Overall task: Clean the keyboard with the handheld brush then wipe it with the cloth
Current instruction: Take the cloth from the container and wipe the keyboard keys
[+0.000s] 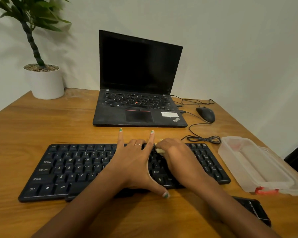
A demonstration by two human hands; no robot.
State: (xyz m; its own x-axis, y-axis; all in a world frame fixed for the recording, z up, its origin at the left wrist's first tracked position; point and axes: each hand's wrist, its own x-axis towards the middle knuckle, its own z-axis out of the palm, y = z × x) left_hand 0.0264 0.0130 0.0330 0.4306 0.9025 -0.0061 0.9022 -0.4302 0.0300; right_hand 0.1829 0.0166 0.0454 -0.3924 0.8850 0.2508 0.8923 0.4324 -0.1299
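Potted plant (43,66): far left corner of the wooden desk (41,121), against the wall; white pot, pebbles on top, green leaves above.

Keyboard (72,170): black, full width, lying flat at the front centre of the desk; long edge roughly parallel to the near desk edge; its middle section is covered by both hands.

Left hand (136,167): resting palm-down on the keyboard's centre; fingers spread apart, two of them extended past the top row toward the laptop, the thumb reaching over the front edge; a ring on one finger; it holds nothing.

Laptop (138,93): black, lid raised, screen dark; standing behind the keyboard, clear of it.

Handheld brush (159,150): only a small pale piece shows, just beside the left hand, on the keys near the upper rows; whether bristles or handle cannot be told.

Right hand (175,152): closed around the pale brush piece, knuckles up, over the right-centre keys; touching the left hand's side.

Mouse (206,114): black, corded, right of the laptop; its cable loops down near the keyboard's upper right corner.

Plastic container (258,165): clear, with a red clip at its near end; right of the keyboard, apart from it.

Black object (255,212): near right edge, partly hidden by the right forearm; identity unclear.
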